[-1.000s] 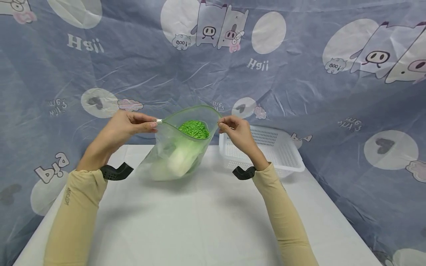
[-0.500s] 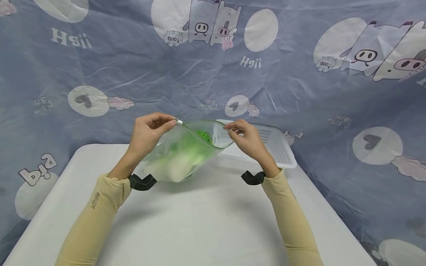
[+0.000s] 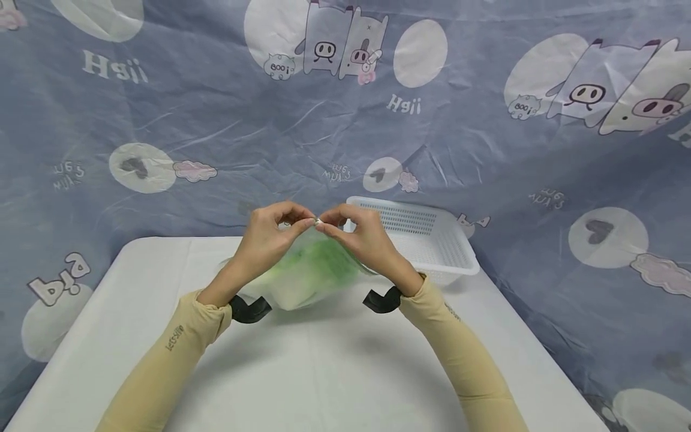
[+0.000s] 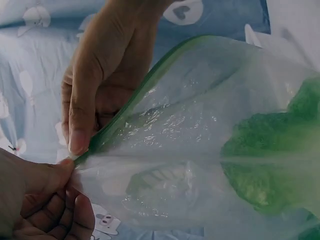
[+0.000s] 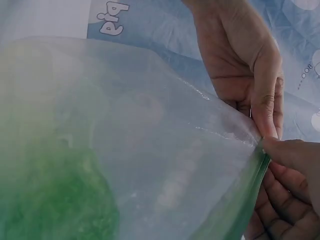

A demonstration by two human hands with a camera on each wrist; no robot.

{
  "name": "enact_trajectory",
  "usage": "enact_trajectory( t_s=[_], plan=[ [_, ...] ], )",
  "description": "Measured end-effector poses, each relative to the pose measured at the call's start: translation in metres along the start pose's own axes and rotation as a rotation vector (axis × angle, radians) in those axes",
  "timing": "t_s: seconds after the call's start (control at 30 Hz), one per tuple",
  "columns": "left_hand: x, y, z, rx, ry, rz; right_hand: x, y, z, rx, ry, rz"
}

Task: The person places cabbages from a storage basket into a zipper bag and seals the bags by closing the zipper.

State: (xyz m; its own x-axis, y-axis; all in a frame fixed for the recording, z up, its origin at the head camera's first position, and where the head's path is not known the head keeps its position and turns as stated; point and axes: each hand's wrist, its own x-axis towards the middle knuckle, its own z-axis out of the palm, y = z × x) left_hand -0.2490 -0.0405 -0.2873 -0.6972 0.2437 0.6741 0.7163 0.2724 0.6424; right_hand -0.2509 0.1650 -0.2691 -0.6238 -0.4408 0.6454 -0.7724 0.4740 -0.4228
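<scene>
A clear zip bag with a green zip strip holds a green-and-white Chinese cabbage. It lies tilted on the table, its mouth edge lifted. My left hand pinches the end corner of the strip between thumb and fingertips. Right against it, my right hand pinches the strip at the small white slider, which the fingertips mostly cover. In the left wrist view the strip runs away from both hands along the bag's edge. Whether its two sides are joined farther along cannot be told.
A white perforated plastic basket stands behind the right hand at the table's back right. The white-covered table spreads in front of the bag. A blue-grey printed curtain hangs behind and at the sides.
My left hand has moved right with the slider end of the bag, and my right hand has come over to meet it. The wide-open bag mouth has folded down, covering the cabbage top.
</scene>
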Motion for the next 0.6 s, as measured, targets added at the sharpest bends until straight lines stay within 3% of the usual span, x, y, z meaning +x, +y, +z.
enact_trajectory(
  t_s=[0.2,0.43,0.6],
  plan=[
    [-0.004,-0.012,-0.013,-0.035,0.116,0.008,-0.009,0.012,0.003,-0.043,-0.012,0.019],
    [-0.008,-0.036,-0.057,-0.056,0.378,-0.006,-0.035,0.046,0.001,-0.101,-0.058,0.114],
    [-0.015,-0.039,-0.08,-0.032,0.437,-0.011,-0.048,0.066,0.003,-0.105,-0.076,0.151]
  ],
)
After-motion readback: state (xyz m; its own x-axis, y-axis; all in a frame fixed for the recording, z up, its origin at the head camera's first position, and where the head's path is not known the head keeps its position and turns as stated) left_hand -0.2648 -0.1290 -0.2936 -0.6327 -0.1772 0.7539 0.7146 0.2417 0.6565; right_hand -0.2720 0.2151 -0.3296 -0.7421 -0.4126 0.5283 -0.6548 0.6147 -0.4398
